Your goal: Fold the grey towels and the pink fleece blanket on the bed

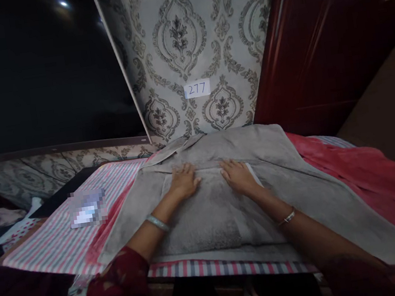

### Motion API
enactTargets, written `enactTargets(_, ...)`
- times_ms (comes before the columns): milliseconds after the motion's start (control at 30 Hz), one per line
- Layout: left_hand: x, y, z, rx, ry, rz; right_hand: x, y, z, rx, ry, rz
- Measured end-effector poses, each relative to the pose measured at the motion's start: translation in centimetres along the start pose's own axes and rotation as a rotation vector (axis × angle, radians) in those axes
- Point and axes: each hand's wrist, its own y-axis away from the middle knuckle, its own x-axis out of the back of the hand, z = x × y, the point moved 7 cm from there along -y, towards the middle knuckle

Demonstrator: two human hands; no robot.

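Note:
A large grey plush cloth [316,205] lies spread over the table, its far edge reaching the wall. On its middle rests a grey piece that looks like a folded towel [208,222], with a pale strip along its right edge. My left hand [184,181] lies flat near the far left corner of the folded towel, fingers apart. Level with it on the right, my right hand [237,175] presses flat by the far right corner, its fingers also spread. Neither hand grips anything. Whether the folded piece is joined to the cloth beneath, I cannot tell.
Red plush fabric [374,177] shows from under the grey cloth, mostly at the right. A striped cover [59,236] lies on the table, with a blurred-out object [87,208] on it. Behind are a large dark screen [37,82], a patterned wall and a dark red panel [308,49].

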Motion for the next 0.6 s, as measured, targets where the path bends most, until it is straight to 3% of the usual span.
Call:
enactTargets(67,-1.6,-1.0,2.9,-0.1,0.018,-0.058,0.3,-0.8,0.5,-0.012,0.025,0.041)
enactTargets(133,-3.2,-1.5,4.6,-0.131,0.015,-0.056,-0.9,-0.9,1.1,-0.038,0.047,0.005)
enactTargets(233,-4.5,-1.5,4.5,-0.118,0.0,-0.042,-3.4,-0.3,2.0,-0.06,0.062,-0.058)
enactTargets(400,-4.0,-1.1,-1.4,-0.061,-0.041,-0.076,-4.2,-0.1,2.7,-0.073,0.063,-0.061)
enactTargets(500,-3.6,-0.4,-5.5,-0.062,-0.015,-0.042,-4.1,-0.2,2.8,-0.082,0.062,-0.071)
enactTargets(600,-4.1,0.0,-7.9,-0.085,0.064,0.012,-4.0,-0.3,2.8,-0.083,0.043,-0.067)
